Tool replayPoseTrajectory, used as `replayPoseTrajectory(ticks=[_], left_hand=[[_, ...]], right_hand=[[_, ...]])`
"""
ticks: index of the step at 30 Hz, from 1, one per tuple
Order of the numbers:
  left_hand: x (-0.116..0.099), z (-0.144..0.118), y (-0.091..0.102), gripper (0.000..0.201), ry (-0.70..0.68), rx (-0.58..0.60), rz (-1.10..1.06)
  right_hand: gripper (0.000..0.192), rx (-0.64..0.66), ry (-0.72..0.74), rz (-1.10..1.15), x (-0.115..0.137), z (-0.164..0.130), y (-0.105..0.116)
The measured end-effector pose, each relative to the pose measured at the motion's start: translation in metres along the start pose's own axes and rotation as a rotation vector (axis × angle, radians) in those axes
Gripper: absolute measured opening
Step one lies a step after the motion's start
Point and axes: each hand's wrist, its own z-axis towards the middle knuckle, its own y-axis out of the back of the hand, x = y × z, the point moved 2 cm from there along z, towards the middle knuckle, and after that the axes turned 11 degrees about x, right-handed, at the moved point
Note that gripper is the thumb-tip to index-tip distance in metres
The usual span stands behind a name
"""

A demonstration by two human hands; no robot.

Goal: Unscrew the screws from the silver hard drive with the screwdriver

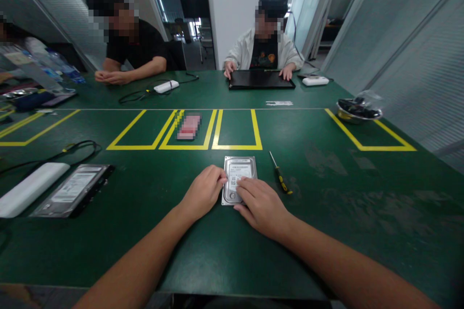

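Touching a still-covered hard drive point(241, 168), left hand point(206, 189) curled narrow at nine o'clock, right hand point(264, 206) spread; screwdriver point(280, 178) idle at three.

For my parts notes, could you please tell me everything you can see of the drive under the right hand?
The drive is a silver, metallic-looking rectangle with a printed label and a round detail near its lower left corner. It lies flat, label up, on the green table, short end toward the camera. The left hand has fingertips at the drive's left edge, apparently touching; the right hand lies over its lower right part, hiding some of it. The print is too small to read.
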Motion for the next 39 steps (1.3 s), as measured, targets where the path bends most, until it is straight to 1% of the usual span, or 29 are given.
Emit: replayPoseTrajectory(ticks=[5, 10, 12, 20, 25, 28, 31, 39], left_hand=[[-0.003, -0.006, 0.001, 0.015, -0.033, 0.061, -0.07], [-0.004, -0.008, 0.006, 0.016, -0.135, 0.203, -0.029], [-0.004, -0.009, 0.009, 0.016, -0.165, 0.238, -0.022], [-0.002, -0.012, 0.021, 0.02, -0.144, 0.281, -0.117], [-0.002, -0.011, 0.029, 0.017, -0.108, 0.335, -0.184], [-0.003, -0.01, 0.033, 0.018, -0.122, 0.368, -0.241], [-0.004, -0.009, 0.033, 0.018, -0.157, 0.41, -0.281], [0.005, -0.006, 0.028, 0.017, -0.174, 0.443, -0.303]], right_hand=[[0.033, -0.001, -0.006, 0.007, 0.0, 0.0, 0.001], [0.034, 0.0, -0.006, 0.018, -0.001, -0.001, -0.001], [0.034, 0.002, -0.007, 0.021, -0.001, -0.001, -0.001], [0.036, 0.008, -0.009, 0.034, -0.001, -0.001, -0.001], [0.036, 0.006, -0.006, 0.048, -0.002, -0.002, -0.002], [0.036, 0.011, -0.007, 0.053, -0.003, -0.003, -0.003], [0.036, 0.013, -0.003, 0.048, -0.003, -0.003, -0.002], [0.036, 0.026, -0.003, 0.045, -0.002, -0.004, -0.001]])
